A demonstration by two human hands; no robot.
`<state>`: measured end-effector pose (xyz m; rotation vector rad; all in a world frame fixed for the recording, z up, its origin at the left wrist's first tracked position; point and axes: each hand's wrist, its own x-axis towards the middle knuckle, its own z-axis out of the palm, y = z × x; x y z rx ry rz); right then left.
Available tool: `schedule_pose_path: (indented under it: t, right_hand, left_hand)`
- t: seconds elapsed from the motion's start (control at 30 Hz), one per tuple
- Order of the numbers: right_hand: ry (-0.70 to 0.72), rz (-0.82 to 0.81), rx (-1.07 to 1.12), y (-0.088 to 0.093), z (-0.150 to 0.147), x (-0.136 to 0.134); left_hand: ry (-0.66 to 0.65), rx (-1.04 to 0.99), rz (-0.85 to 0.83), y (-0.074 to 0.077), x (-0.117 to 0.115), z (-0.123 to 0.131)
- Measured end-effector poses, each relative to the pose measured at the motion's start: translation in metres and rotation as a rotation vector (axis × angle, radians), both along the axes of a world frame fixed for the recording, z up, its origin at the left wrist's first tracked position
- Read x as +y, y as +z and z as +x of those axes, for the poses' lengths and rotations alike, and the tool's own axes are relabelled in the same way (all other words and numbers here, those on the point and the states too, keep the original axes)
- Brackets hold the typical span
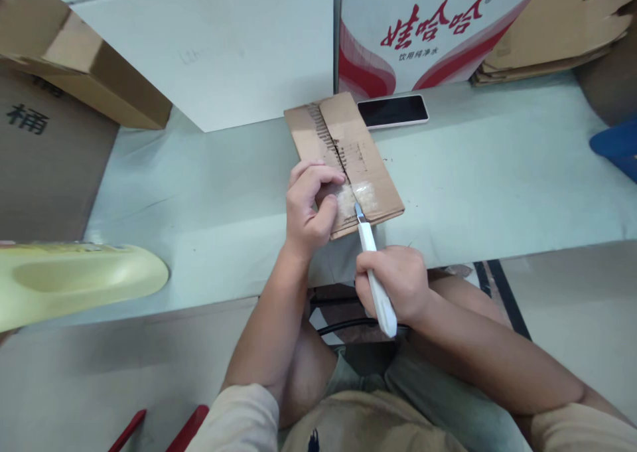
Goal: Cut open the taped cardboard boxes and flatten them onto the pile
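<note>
A flattened piece of brown cardboard (371, 163) lies on the pale green table, its near edge close to the table's front. Clear tape covers its lower part, and a dark slit with torn, ridged edges runs along its length. My left hand (311, 203) rests on the left side of the cardboard, fingers curled and thumb apart from them, pressing it from above. The white handle of a knife (379, 293) is wrapped in the fingers of my right hand (398, 283). Its metal blade points away from me and touches the taped area at the slit.
Behind the cardboard stand a large white box (209, 47) and a red-and-white printed box (413, 60), with a phone (393, 111) before them. Cardboard boxes (109, 74) and a yellow container (84, 279) are at left. Stacked cardboard (552, 34) and a blue object (617, 147) are at right.
</note>
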<state>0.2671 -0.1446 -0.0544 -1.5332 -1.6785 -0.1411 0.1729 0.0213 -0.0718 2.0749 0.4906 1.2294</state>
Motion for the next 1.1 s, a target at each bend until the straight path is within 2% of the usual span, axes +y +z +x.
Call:
schedule_pose_path:
  t: [0.17,0.57,0.87,1.1]
  right_hand:
    - [0.011,-0.018,-0.017,-0.002,0.001,-0.007]
    - [-0.043,0.016,-0.010,-0.003,0.008,0.004]
    - [0.103,0.092,0.060,-0.010,0.019,0.006]
    - [0.174,0.098,0.041,-0.005,0.033,0.002]
  left_hand:
    - [-0.004,-0.003,-0.011,-0.001,-0.001,0.005]
    - [-0.020,0.012,0.017,0.000,-0.001,0.007]
    - [-0.011,0.038,0.040,0.001,0.000,0.006]
    - [-0.008,0.026,0.049,0.002,0.002,0.007]
